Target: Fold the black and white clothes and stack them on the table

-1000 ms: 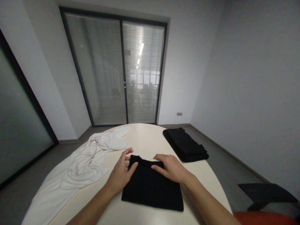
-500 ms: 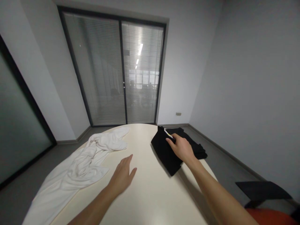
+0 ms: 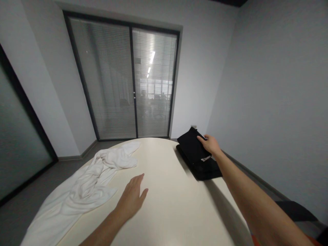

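My right hand (image 3: 210, 144) grips the edge of a folded black garment (image 3: 191, 145), thumb on top, and holds it tilted over the right side of the table. Beneath it lies another folded black garment (image 3: 205, 171), with a small light print or label showing near its upper edge. My left hand (image 3: 133, 193) is open, fingers stretched out and thumb apart, over the middle of the table with nothing in it. Left of that hand spreads a crumpled white cloth garment (image 3: 92, 184), its near part reaching the table's left edge.
The cream round-ended table (image 3: 164, 212) fills the lower view. Behind it stand a glass partition with blinds (image 3: 156, 112) and grey walls. A dark chair part (image 3: 294, 210) is at the lower right, beside the table.
My right hand has carried the folded black garment to the right, from beside the other black garment to over it. My left hand has hardly moved and stays open.
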Tool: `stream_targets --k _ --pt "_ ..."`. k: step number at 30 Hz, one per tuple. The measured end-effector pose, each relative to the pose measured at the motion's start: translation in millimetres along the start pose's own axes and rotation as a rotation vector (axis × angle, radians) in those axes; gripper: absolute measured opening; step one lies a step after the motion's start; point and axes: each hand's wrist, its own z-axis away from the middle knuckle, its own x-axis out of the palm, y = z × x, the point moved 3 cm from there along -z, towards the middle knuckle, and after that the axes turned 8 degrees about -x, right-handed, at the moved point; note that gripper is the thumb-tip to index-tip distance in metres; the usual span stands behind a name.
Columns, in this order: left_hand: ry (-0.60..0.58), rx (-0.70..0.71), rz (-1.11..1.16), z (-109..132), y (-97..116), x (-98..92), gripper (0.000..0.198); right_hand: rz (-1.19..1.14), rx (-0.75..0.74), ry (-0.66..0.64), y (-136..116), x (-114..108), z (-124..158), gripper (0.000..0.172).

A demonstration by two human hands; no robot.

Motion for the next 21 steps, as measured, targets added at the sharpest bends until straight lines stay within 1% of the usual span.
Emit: stream_targets --k 3,5,8,11,14,16,17,19,21 --pt "-0.004 0.000 -0.005 -0.6 -1.1 1.1 0.050 0.029 0.030 -0.098 30.9 18.3 3.8 0.045" --pt "-0.008 -0.002 -0.017 -0.8 -2.5 2.5 0.051 0.054 0.050 -0.134 44.6 25.2 6.3 0.043" --pt "-0.010 -0.007 -0.036 -0.8 -4.4 4.2 0.051 0.084 0.064 -0.165 55.0 28.5 1.7 0.044" --pt "-0.012 -0.003 -0.041 -0.4 -3.6 3.8 0.051 0.115 0.069 -0.196 58.5 29.2 -6.1 0.045" --pt "-0.006 0.000 -0.036 -0.1 -0.8 1.5 0.050 0.179 0.104 -0.206 56.1 31.0 -3.3 0.042" --pt "-0.011 -0.006 -0.035 -0.2 0.7 0.3 0.049 0.248 0.122 -0.161 47.5 31.2 4.3 0.044" --pt "-0.018 -0.010 -0.035 -0.4 1.0 0.0 0.050 0.278 0.109 -0.119 40.3 31.0 8.5 0.047" --pt "-0.028 -0.018 -0.036 -0.7 1.0 -0.6 0.050 0.292 0.034 -0.037 22.3 31.9 16.6 0.051" --pt "-0.027 -0.020 -0.033 -0.8 0.6 -1.1 0.050 0.241 -0.046 -0.017 6.5 37.3 24.1 0.058"
